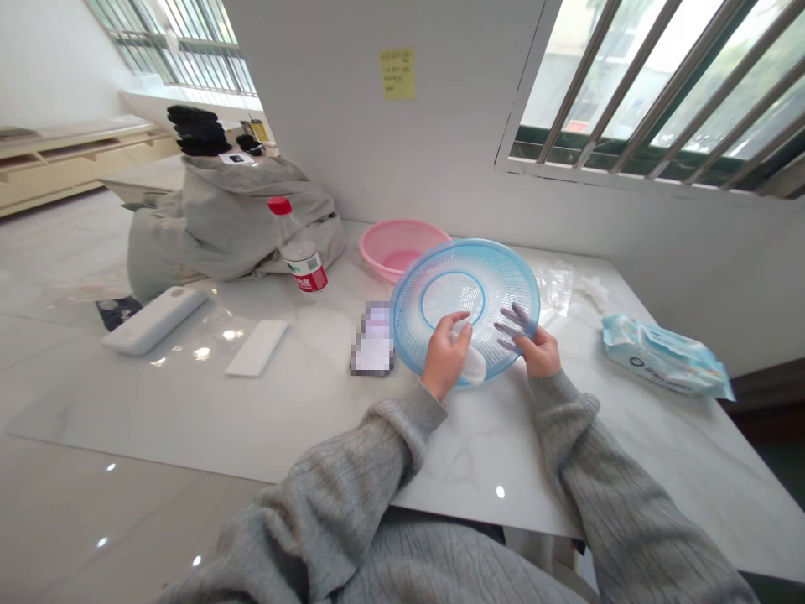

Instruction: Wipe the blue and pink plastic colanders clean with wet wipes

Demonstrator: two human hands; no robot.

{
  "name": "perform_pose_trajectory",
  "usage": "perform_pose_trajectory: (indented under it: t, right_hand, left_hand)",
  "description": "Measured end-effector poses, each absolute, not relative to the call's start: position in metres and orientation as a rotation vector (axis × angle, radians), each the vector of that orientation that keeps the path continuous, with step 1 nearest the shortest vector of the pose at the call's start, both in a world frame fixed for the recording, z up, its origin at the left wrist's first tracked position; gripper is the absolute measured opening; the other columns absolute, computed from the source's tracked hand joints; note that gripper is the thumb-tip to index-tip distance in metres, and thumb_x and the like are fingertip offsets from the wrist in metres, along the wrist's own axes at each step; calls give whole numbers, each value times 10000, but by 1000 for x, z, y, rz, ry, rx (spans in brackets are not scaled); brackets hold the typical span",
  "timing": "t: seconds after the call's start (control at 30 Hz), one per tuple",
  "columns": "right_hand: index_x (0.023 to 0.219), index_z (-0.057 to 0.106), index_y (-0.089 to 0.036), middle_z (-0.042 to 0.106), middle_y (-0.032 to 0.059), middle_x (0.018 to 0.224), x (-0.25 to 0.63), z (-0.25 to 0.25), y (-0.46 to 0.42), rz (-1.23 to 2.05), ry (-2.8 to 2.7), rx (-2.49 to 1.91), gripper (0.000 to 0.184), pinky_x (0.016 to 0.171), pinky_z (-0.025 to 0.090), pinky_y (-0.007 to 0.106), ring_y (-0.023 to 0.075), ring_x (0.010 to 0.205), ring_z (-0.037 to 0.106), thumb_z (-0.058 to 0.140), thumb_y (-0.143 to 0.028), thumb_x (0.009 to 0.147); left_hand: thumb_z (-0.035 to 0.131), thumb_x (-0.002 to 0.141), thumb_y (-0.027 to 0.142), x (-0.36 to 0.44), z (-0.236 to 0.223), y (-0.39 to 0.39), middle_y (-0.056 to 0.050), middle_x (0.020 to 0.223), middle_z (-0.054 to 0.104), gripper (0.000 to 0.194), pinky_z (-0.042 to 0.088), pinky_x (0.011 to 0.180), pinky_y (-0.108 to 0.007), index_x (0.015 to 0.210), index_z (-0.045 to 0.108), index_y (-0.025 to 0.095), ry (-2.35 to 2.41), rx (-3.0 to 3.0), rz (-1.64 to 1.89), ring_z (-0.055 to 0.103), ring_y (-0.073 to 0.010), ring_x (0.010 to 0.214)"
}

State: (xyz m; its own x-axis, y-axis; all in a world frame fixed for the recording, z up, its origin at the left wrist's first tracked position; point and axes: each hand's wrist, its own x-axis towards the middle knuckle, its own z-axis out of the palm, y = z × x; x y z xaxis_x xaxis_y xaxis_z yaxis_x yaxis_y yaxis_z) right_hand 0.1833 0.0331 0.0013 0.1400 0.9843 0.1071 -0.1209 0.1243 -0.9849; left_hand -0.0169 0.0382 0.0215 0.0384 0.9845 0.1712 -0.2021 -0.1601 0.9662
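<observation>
Desk (478,445): white marble top, w/ pink basin (393,243), wipes pack (663,356), water bottle (300,252).
Colander: blue plastic colander (503,285) held up, tilted, above desk, in front of basin.
L hand (446,356): fingers closed on white wipe (475,367), wipe against colander.
R hand (537,348): fingers curved behind colander, holding it, visible thru plastic.

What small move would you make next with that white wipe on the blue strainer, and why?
Probably wipe along the rim of the blue plastic colander, since the left hand presses the white wipe at its near edge, while the right hand steadies the colander's other side.
</observation>
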Motion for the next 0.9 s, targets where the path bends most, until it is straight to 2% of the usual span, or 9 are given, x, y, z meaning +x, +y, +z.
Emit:
perform_pose_trajectory:
  t: [0.1,0.2,0.3,0.37,0.5,0.6,0.8,0.9]
  right_hand:
    - [1376,632,-334,593,57,1463,183,0,34,1044,-1106,-1045,613,956,594,380,278,1245,662,783,-298,783]
    - [1391,619,-334,580,55,1480,182,-1,34,1017,-1142,-1020,594,1029,561,417,271,1235,669,755,-296,814]
    - [1430,578,-347,564,49,1498,181,-2,33,1028,-1137,-1017,639,1056,543,430,273,1239,667,728,-280,812]
    - [1434,573,-348,561,47,1501,181,-2,33,1033,-1123,-1038,668,1043,549,428,283,1251,660,712,-254,787]
    - [1417,591,-345,567,45,1494,181,-1,32,1031,-1108,-1057,672,947,590,382,282,1244,661,690,-222,763]
    - [1413,595,-344,565,44,1495,178,1,31,1022,-1111,-1051,669,932,599,373,279,1243,662,688,-217,763]
    - [1431,583,-350,534,51,1525,176,3,29,1010,-1140,-1043,683,999,585,451,304,1280,637,718,-252,768]
    - [1442,573,-349,518,60,1539,178,2,30,1006,-1141,-1033,680,969,602,442,304,1282,635,730,-277,785]
  left_hand:
    - [555,983,329,-14,19,30,-157,1329,625,411,372,1175,-441,1355,600,160,1041,1814,1316,546,-281,1299]
    - [479,1029,380,-7,9,19,-218,1517,506,546,340,1225,-466,1494,447,96,989,2253,965,440,-311,1454]
    - [494,1020,489,0,-3,11,-270,1664,278,705,333,1240,-477,1546,334,47,1000,2461,679,297,-340,1559]
    - [520,994,557,3,-7,8,-287,1691,177,816,331,1241,-487,1568,272,33,1036,2539,585,226,-352,1585]
    - [569,964,574,3,-7,8,-299,1695,134,903,316,1245,-475,1582,222,14,1128,2612,483,194,-365,1590]
    - [581,962,550,2,-5,10,-312,1691,127,910,316,1243,-468,1582,216,-6,1197,2622,435,183,-371,1592]
    - [587,963,453,-1,-4,11,-288,1698,134,848,333,1227,-515,1594,219,22,1379,2559,449,194,-384,1588]
    - [569,966,413,-2,-3,11,-287,1699,124,813,326,1234,-514,1585,245,-2,1385,2572,436,196,-386,1586]
